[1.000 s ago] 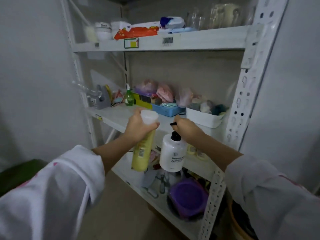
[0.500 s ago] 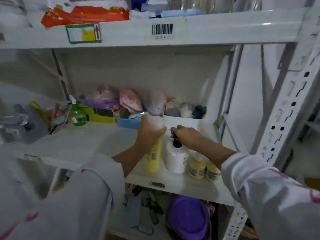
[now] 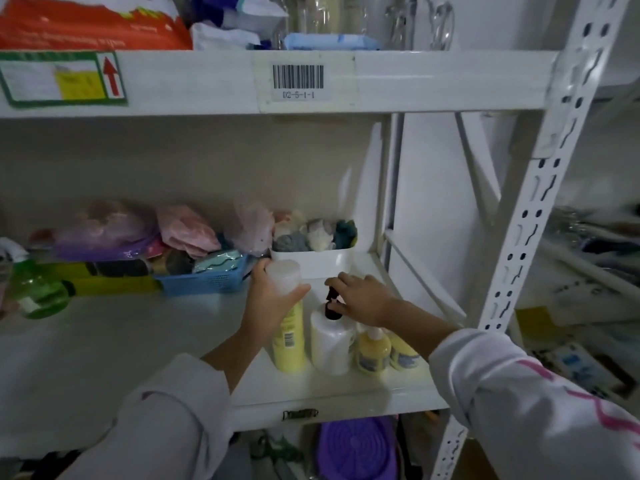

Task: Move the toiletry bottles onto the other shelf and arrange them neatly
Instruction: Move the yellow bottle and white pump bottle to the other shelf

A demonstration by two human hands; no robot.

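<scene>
Your left hand (image 3: 268, 299) wrapped round the yellow bottle (image 3: 289, 341) just under its cap, your right hand (image 3: 363, 299) pinching the white bottle's (image 3: 330, 344) black pump (image 3: 331, 304), both upright on the middle shelf (image 3: 329, 393), touching, beside two small yellow bottles (image 3: 373, 349).

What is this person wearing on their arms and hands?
Both hands, left hand and right hand, are bare, with no gloves. Loose white long sleeves are pushed up the forearms; the right sleeve carries a pink line pattern.
</scene>
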